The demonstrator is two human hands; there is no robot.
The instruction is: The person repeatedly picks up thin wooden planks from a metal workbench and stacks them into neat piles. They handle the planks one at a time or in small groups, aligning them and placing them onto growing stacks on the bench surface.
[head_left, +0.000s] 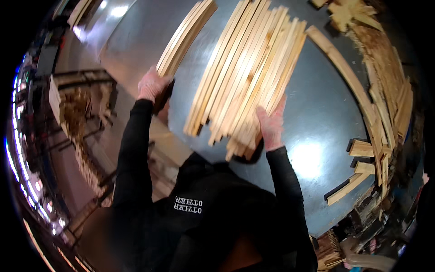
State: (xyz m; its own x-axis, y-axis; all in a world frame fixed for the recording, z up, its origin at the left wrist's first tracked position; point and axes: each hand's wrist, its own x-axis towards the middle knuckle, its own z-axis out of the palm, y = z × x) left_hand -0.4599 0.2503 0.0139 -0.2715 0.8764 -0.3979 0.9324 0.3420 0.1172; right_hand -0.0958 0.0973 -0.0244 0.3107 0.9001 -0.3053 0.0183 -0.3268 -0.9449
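Note:
A big loose pile of thin pale wooden strips (247,68) lies across a shiny dark metal tabletop (326,113), running from the near middle to the far right. My right hand (272,121), in a light knit glove, rests flat against the pile's near right side. My left hand (153,84), gloved the same way, grips the near end of a smaller bundle of wooden strips (186,37) that angles away to the upper right, left of the big pile. Both sleeves are black.
A long curved wooden batten (349,77) borders the table's right side, with short wood offcuts (362,149) and splintered scrap (380,54) beyond it. To the left, below the table edge, racks hold stacked wood pieces (68,109).

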